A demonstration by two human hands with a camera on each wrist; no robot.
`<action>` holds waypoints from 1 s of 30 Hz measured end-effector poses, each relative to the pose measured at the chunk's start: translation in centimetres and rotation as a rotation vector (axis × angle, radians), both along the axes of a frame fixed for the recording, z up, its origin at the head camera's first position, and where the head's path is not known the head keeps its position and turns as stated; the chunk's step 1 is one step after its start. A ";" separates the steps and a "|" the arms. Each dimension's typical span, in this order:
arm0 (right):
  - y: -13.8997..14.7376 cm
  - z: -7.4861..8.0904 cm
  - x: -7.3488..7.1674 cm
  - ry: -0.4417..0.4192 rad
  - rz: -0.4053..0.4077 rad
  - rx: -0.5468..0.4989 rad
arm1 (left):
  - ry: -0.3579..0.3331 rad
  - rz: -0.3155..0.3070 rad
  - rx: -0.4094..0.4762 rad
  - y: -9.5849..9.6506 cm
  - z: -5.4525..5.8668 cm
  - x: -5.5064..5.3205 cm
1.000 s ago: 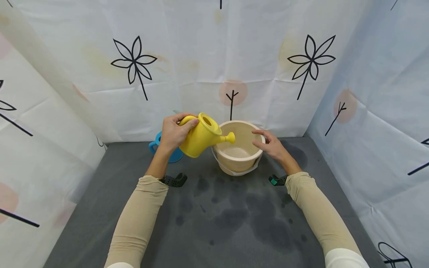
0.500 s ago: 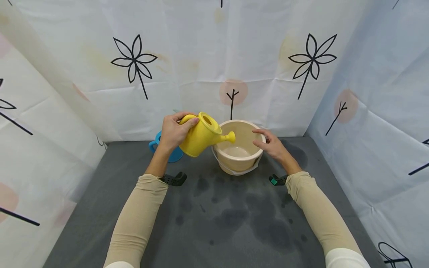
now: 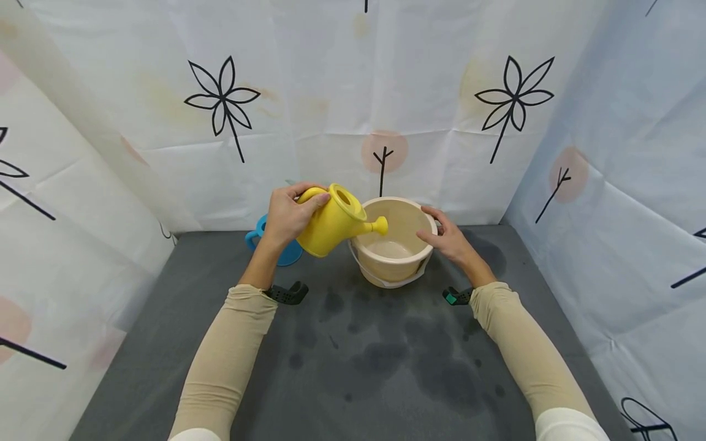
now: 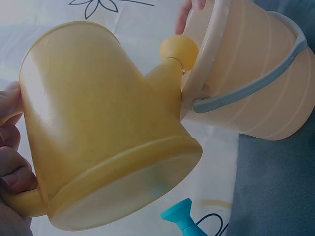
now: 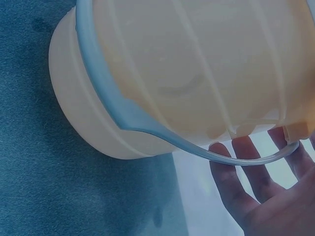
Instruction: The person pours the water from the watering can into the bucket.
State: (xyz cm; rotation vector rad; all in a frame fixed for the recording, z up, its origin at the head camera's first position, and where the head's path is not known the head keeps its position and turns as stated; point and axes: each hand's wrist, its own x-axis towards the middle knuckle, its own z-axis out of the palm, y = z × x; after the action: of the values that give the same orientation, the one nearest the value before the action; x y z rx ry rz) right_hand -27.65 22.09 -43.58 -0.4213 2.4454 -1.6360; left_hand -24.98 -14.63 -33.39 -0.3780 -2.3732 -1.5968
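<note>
Gripping tilted, smooth yellow watering can (image 3: 331, 228): left hand (image 3: 288, 215), curled | touching ribbed cream bucket (image 3: 388, 269): right hand (image 3: 448, 239), loosely spread

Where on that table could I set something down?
The widest bare patch of the table, dark-spotted, lies between the left sleeve and right sleeve, in front of the bucket. Narrower strips run outside both sleeves. The back is crowded: blue watering can, yellow watering can held by the left hand, bucket, right hand.

We see beige sleeves (image 3: 220, 367), gathered at cuffs (image 3: 248, 296), toward seven and four o'clock in head view; white cloth (image 3: 569, 424) at upper ends; black perforated wristbands (image 3: 289, 296), right one with green patch (image 3: 451, 299).
</note>
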 end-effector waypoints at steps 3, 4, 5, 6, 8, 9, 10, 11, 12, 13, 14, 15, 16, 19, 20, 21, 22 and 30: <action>0.0 0.0 0.0 0.006 -0.004 -0.001 | -0.002 -0.005 -0.006 0.0 0.1 -0.1; 0.0 0.0 0.0 0.008 -0.007 0.001 | -0.002 -0.007 -0.007 0.0 0.1 -0.1; 0.0 0.0 -0.1 0.008 -0.010 0.002 | -0.003 -0.009 -0.007 0.0 0.1 -0.1; 0.0 0.0 -0.1 0.008 -0.008 0.001 | -0.002 -0.009 -0.009 0.0 0.2 -0.1; 0.1 0.0 -0.1 0.006 -0.007 0.000 | 0.000 -0.012 -0.011 0.1 0.2 -0.2; 0.1 0.0 -0.1 0.004 -0.005 -0.002 | 0.001 -0.011 -0.014 0.1 0.2 -0.2; 0.1 0.0 -0.1 0.001 -0.005 -0.005 | 0.002 -0.011 -0.016 0.1 0.2 -0.2; 0.2 0.0 -0.1 -0.002 -0.003 -0.006 | 0.003 -0.010 -0.016 0.1 0.2 -0.2; 0.2 0.0 -0.1 -0.003 -0.001 -0.007 | 0.005 -0.008 -0.017 0.2 0.1 -0.2; 0.2 0.0 -0.1 -0.004 -0.001 -0.004 | 0.008 -0.007 -0.015 0.2 0.1 -0.2; 0.3 0.0 -0.1 -0.005 0.000 0.001 | 0.010 -0.004 -0.014 0.2 0.1 -0.2; 0.3 0.0 -0.1 -0.007 0.003 0.002 | 0.013 -0.002 -0.013 0.2 0.1 -0.2; 0.3 0.0 -0.1 -0.008 0.005 0.006 | 0.015 -0.001 -0.010 0.2 0.1 -0.2; 0.4 0.0 -0.1 -0.020 0.006 0.021 | 0.016 -0.001 -0.004 0.2 0.2 -0.1; 0.5 0.0 -0.1 -0.025 0.007 0.026 | 0.016 -0.002 -0.006 0.3 0.2 -0.1; 0.5 0.0 -0.2 -0.032 0.005 0.027 | 0.013 -0.003 -0.007 0.3 0.2 -0.2; 0.6 0.0 -0.2 -0.037 0.003 0.029 | 0.012 -0.005 -0.008 0.3 0.2 -0.2; 1.4 0.4 -0.7 -0.098 0.077 -0.002 | 0.007 -0.002 -0.032 0.3 0.4 -0.3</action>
State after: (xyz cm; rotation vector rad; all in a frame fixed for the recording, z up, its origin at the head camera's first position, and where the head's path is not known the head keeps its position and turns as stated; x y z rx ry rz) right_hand -28.38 23.45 -43.20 -0.4196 2.3267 -1.5899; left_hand -25.25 -14.33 -32.95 -0.3922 -2.3967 -1.5571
